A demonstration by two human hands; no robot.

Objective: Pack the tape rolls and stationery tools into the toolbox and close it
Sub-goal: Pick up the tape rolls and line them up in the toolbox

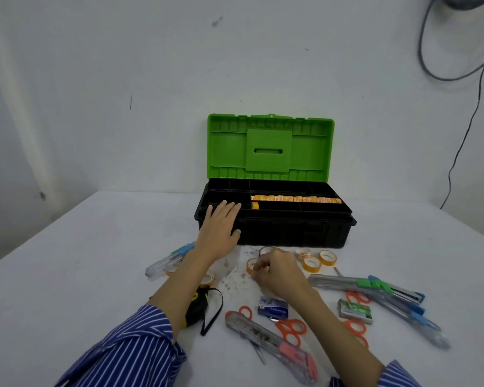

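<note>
Head view: toolbox (274, 219) sits near the desk's far edge, green lid (270, 148) upright and fully open. Left hand (221, 223) lies flat, fingers straight, over the box's front-left rim, steadying it. Right hand (277, 270) is down among the loose tape rolls just in front of the box, fingers curled; it looks to be pinching a small tape roll (251, 266), tho the grip itself is partly hidden.

Step in hand, as a judgement: pick up a roll and drop it in the tray. To do it well, person should lift clear of the neighbouring rolls (312, 263), keep the left hand bracing the box, and set the roll on edge in line w/ the others so the lid will shut later.

Contents: black tray (319, 209) w/ several compartments; a long row of yellow rolls (295, 199) fills the middle-right one, one more roll (255, 205) in front. Other compartments look empty. Cutters (274, 349), scissors (292, 328), staple boxes (356, 311) and tape measure (197, 308) lie toward the desk's near edge, unpacked.
</note>
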